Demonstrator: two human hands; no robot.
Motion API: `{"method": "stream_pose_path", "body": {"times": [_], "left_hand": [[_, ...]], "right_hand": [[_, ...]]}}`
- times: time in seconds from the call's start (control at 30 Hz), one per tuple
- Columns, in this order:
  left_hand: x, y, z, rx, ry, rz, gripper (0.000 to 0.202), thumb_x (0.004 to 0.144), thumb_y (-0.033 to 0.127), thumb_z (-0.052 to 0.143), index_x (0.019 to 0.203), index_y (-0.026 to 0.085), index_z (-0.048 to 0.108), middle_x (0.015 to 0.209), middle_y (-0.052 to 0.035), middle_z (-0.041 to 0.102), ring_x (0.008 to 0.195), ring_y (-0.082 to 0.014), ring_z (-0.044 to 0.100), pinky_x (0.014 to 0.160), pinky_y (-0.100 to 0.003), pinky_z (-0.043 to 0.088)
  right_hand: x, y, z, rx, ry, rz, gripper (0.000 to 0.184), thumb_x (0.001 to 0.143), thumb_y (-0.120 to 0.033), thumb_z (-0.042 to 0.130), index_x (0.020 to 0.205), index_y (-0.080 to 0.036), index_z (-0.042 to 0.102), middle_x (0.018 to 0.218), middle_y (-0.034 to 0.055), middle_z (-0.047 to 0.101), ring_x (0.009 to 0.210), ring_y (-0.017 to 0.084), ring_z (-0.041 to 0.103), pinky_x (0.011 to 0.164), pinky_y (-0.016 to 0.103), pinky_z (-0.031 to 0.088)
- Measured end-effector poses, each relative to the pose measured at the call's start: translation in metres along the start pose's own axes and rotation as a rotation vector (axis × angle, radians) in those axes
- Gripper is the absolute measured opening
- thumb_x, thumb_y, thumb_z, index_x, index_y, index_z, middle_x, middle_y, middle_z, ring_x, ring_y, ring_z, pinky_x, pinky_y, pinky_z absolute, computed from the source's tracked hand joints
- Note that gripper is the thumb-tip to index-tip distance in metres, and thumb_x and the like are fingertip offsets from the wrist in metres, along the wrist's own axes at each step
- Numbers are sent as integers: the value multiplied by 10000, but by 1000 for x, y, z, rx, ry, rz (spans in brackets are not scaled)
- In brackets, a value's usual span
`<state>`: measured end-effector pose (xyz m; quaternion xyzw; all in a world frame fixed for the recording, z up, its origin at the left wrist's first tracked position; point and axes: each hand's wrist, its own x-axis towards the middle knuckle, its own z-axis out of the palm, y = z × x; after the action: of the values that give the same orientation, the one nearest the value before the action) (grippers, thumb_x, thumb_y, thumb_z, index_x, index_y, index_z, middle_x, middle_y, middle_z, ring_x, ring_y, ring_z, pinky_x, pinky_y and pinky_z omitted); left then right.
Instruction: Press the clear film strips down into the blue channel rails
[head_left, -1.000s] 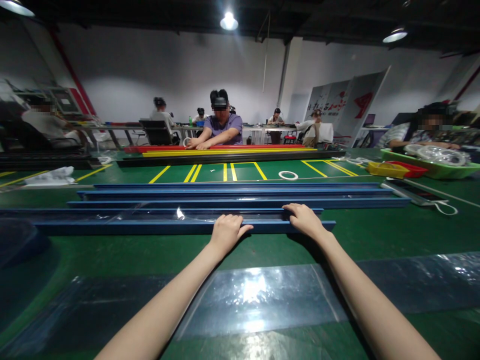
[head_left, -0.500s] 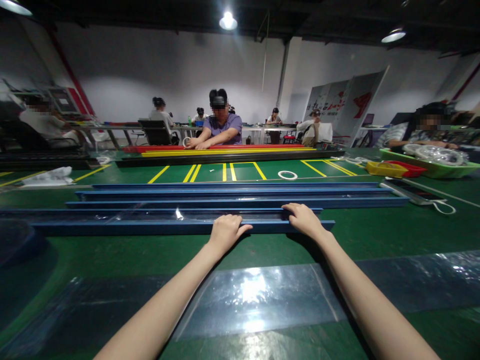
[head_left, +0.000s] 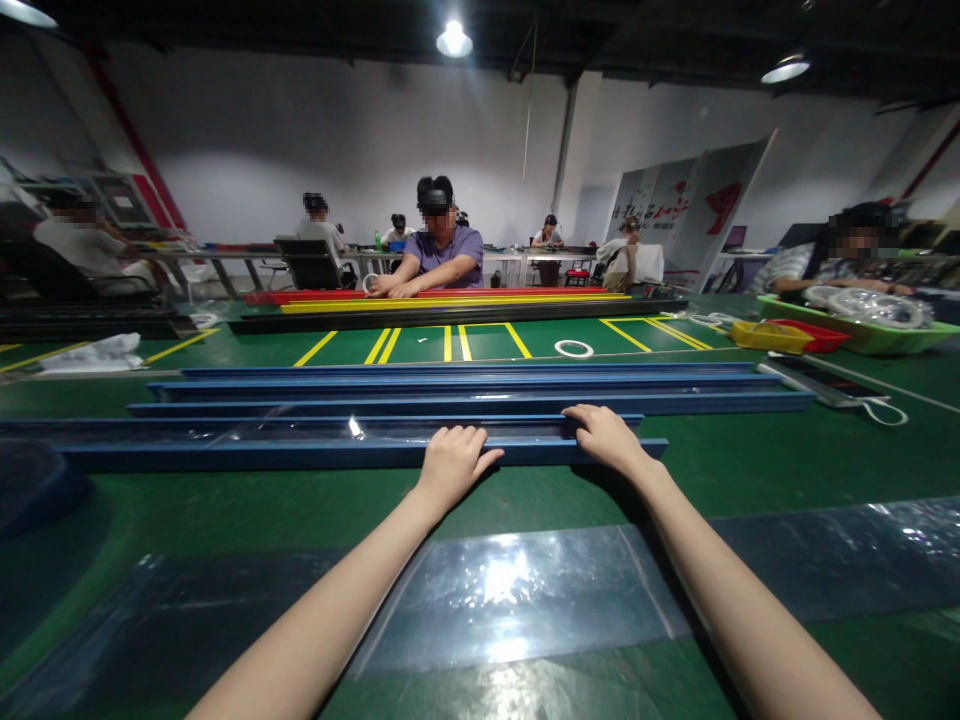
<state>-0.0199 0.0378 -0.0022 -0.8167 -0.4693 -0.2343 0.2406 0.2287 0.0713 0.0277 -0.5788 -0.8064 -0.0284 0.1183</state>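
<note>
A long blue channel strip (head_left: pixel 247 456) lies across the green table, with clear film inside its trough. My left hand (head_left: pixel 452 466) is closed over the near wall of this channel, fingers hooked inside and thumb pointing right along the edge. Close to the channel's right end, my right hand (head_left: pixel 606 438) reaches over the trough. Its fingertips touch the far rim while the palm side covers the near wall. Just behind lie more blue channels (head_left: pixel 720 402), parallel to the held one. A wide strip of clear plastic film (head_left: pixel 555 600) is spread under my forearms.
Beyond are yellow tape lines, a white ring (head_left: pixel 574 349), and black, yellow and red strips (head_left: pixel 450 309). A co-worker (head_left: pixel 442 250) leans over these. At right are a phone (head_left: pixel 821 380), small trays (head_left: pixel 772 335) and a green bin (head_left: pixel 862 335). A dark blue object (head_left: pixel 37 490) sits at left.
Both hands keep their places on the blue channel. The whole view has shifted very slightly; nothing else has visibly moved.
</note>
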Motion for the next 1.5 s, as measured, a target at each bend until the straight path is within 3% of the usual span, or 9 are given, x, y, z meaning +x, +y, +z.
{"method": "stream_pose_path", "body": {"times": [0.2, 0.5, 1.1, 1.5], "left_hand": [[0, 1, 0, -54, 29, -3, 318, 845, 457, 405, 801, 171, 539, 700, -10, 606, 668, -156, 525, 609, -284, 280], [0, 1, -1, -113, 62, -19, 313, 828, 452, 440, 736, 169, 538, 687, -12, 609, 663, -153, 519, 624, -282, 289], [3, 0, -4, -83, -23, -65, 361, 809, 495, 432, 695, 174, 549, 708, -34, 570, 697, -170, 498, 598, -279, 297], [1, 2, -5, -36, -29, -20, 347, 850, 461, 387, 758, 173, 558, 745, -40, 596, 725, -175, 505, 622, -292, 280]], "right_hand": [[0, 0, -1, 3, -9, 0, 501, 658, -108, 363, 1115, -131, 567, 1147, 74, 580, 1042, 187, 519, 884, 258, 362], [-1, -1, -3, 4, -14, 0, 508, 653, -106, 362, 1117, -133, 566, 1156, 73, 576, 1050, 188, 519, 890, 266, 366], [3, 2, 0, 75, -5, 4, 549, 599, -80, 380, 1098, -153, 598, 1130, 54, 598, 1059, 169, 521, 916, 243, 358], [0, -3, -2, -1, 2, 19, 449, 700, -126, 366, 1093, -150, 582, 1127, 66, 595, 1019, 181, 539, 870, 259, 377]]}}
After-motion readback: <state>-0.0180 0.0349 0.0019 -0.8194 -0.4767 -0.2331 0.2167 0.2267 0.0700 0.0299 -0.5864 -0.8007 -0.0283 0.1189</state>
